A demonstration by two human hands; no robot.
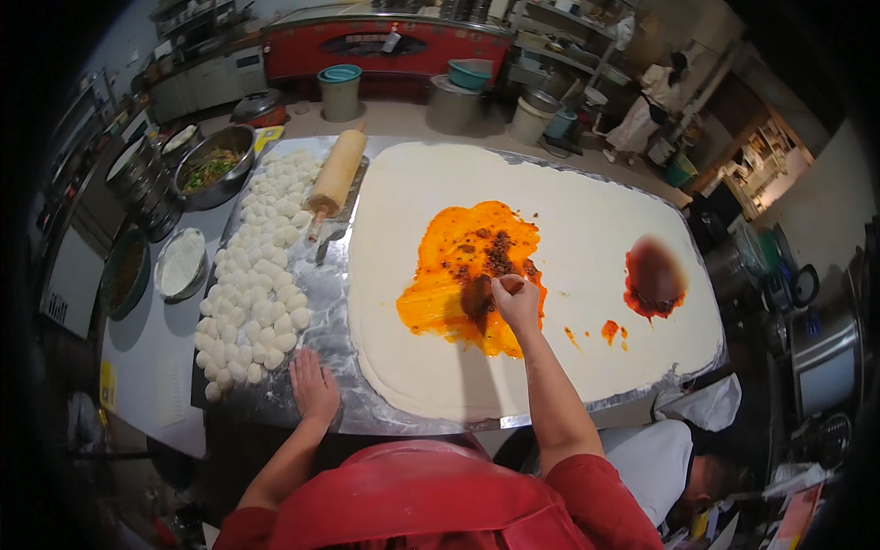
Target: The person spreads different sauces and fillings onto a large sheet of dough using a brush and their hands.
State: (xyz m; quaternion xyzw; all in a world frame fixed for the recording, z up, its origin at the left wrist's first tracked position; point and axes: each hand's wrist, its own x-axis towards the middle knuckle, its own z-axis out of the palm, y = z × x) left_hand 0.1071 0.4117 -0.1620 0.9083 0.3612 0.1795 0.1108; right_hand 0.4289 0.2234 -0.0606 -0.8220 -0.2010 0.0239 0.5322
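Note:
A wide sheet of rolled dough (426,385) covers most of the metal-topped table before me. Orange oily sauce (447,240) with dark crumbs is spread over its middle. My right hand (519,306) grips a brown spreading tool (477,295) over the sauce; its exact kind is unclear. Further right on the dough is a dark red, blurred patch (656,271), with small orange drips (610,332) nearby. My left hand (314,385) rests palm down, holding nothing, on the floured metal surface (320,302), close to a heap of small pale dough pieces (258,295).
A wooden rolling pin (340,172) lies at the dough's far left corner. Left of the table stand a metal bowl of chopped filling (216,168), a bowl of white powder (181,263) and a green basin (126,275). Buckets (340,96) line the back. Another person (650,110) stands far right; someone in white (646,467) is close by my right.

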